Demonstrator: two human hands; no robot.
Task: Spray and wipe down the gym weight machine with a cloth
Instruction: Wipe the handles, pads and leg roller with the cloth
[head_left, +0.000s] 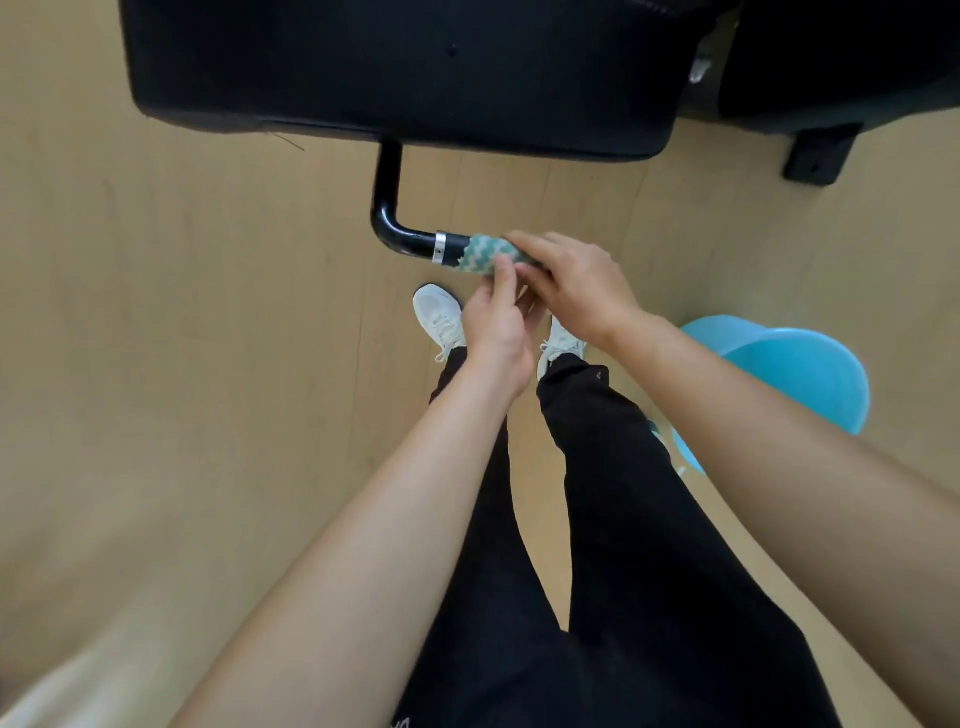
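Note:
A black bent handle bar (390, 218) with a silver ring comes down from under the machine's black padded seat (405, 67). A teal-and-white zigzag cloth (485, 253) is wrapped around the handle's grip. My right hand (576, 286) is closed over the cloth and grip from above. My left hand (496, 322) pinches the cloth's lower edge from below with thumb and fingers. No spray bottle is in view.
A light blue plastic bucket (795, 374) stands on the wooden floor to my right. A second black pad and a black bracket foot (821, 153) are at the upper right. My legs in black trousers and white shoes (439, 317) stand under the handle.

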